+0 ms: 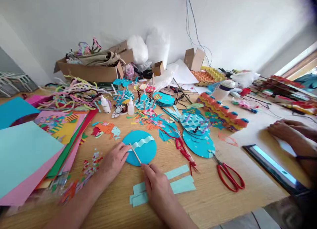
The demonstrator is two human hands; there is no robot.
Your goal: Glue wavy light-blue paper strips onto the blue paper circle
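A round blue paper disc [145, 153] lies on the wooden table [210, 202] with a pale wavy paper strip [141, 143] across its top. My left hand [114, 161] rests at the disc's left edge, fingertips pressing on the end of the wavy strip. My right hand [155, 184] pinches a thin wooden stick [135, 154] that slants up-left over the disc. Pale blue paper strips [173, 184] lie under and beside my right hand.
Red scissors [229, 176] lie to the right, near a stack of blue discs [198, 136]. Coloured paper sheets [27, 153] cover the left. Glue bottles [130, 107], paper scraps and cardboard boxes [86, 70] crowd the back. Another person's hands [292, 133] rest at the right, by a dark tablet [272, 166].
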